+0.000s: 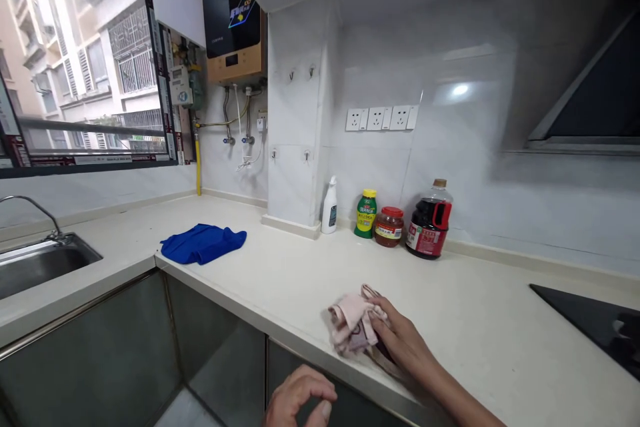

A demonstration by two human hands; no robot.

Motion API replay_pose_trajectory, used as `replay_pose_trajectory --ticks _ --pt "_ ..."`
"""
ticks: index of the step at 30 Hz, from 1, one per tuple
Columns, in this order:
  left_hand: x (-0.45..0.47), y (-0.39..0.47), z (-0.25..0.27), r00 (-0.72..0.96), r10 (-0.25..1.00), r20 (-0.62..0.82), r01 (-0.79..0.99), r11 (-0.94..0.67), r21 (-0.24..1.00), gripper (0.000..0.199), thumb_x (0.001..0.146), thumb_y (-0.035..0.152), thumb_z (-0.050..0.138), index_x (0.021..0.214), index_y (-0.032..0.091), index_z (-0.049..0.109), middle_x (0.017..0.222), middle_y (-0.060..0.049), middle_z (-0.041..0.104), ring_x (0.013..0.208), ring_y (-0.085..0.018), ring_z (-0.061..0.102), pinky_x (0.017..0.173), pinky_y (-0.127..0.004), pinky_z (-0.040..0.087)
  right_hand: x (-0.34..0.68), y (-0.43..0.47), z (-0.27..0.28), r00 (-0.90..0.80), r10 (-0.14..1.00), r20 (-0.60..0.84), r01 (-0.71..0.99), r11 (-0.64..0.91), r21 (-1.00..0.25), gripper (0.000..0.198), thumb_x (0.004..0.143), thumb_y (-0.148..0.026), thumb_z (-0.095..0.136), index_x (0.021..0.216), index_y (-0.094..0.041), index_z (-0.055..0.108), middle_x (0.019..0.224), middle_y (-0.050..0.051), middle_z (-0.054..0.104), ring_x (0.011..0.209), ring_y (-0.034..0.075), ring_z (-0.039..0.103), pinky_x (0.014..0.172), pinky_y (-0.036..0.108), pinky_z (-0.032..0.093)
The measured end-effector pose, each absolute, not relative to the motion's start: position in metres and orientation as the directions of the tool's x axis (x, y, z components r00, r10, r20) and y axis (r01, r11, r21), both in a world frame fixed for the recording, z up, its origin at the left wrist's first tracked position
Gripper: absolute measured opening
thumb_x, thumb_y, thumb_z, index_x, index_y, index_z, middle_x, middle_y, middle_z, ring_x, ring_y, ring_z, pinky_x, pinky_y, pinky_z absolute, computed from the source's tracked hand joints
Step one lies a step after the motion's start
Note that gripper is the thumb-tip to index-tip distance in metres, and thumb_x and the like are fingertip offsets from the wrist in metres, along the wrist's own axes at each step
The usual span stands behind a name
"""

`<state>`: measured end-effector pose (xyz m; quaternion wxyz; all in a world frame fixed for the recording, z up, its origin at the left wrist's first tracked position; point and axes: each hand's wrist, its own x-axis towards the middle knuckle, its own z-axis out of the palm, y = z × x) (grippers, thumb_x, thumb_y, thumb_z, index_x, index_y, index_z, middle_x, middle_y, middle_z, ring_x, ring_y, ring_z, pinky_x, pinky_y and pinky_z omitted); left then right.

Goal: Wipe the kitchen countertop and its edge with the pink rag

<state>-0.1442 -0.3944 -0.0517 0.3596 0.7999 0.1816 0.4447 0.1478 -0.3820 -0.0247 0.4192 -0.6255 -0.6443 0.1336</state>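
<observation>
A crumpled pale pink cloth (350, 315) lies bunched on the white countertop (280, 293) near its front edge. My right hand (400, 340) is closed on the cloth, pressing its right side with the fingers partly hidden in the folds. In front of the counter edge, over the dark cabinet doors, hovers my left hand (300, 400). Its fingers are curled but apart from the thumb, and nothing shows between them. Farther left, a blue cloth (203, 244) is spread loosely at the counter's inner corner.
Against the back wall stand a white spray bottle (329, 207), a green bottle with yellow cap (367, 215), a red-lidded jar (389, 227) and a large dark sauce bottle (429, 223). A black cooktop (590, 320) is at right, a steel sink (45, 263) at left.
</observation>
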Motion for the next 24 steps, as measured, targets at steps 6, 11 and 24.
replay_pose_trajectory --ticks 6,11,24 --pt "-0.11 -0.365 -0.009 0.554 0.518 0.651 0.151 -0.832 0.534 0.025 0.097 0.026 0.051 0.116 0.026 0.067 0.129 -0.011 0.066 0.123 -0.022 0.061 0.105 -0.04 0.051 0.092 -0.328 -0.028 -0.03 0.942 0.335 0.622 0.28 -0.731 0.075 0.09 -0.054 0.054 0.152 -0.016 0.035 0.149 0.019 0.048 0.14 0.031 0.043 0.119 0.053 0.032" --pt "-0.077 -0.314 -0.024 0.565 0.638 0.523 0.489 -0.77 0.41 0.054 0.092 0.026 0.057 0.146 0.027 0.052 0.154 -0.013 0.051 0.145 -0.031 0.044 0.119 -0.06 0.036 0.103 -0.342 -0.026 -0.024 0.911 0.412 0.483 0.371 -0.793 0.047 0.1 -0.041 0.034 0.14 -0.018 0.045 0.136 0.017 0.058 0.127 0.025 0.056 0.111 0.047 0.045" --pt "-0.066 -0.263 -0.005 0.512 0.796 0.322 0.769 -0.592 0.242 0.043 0.099 0.046 0.042 0.138 0.037 0.06 0.156 -0.004 0.051 0.147 -0.028 0.04 0.116 -0.052 0.034 0.202 -0.495 -0.031 -0.032 0.987 0.158 0.946 0.081 -0.313 0.055 0.11 -0.054 0.03 0.156 -0.028 0.043 0.164 0.002 0.027 0.153 0.023 0.02 0.128 0.05 0.016"
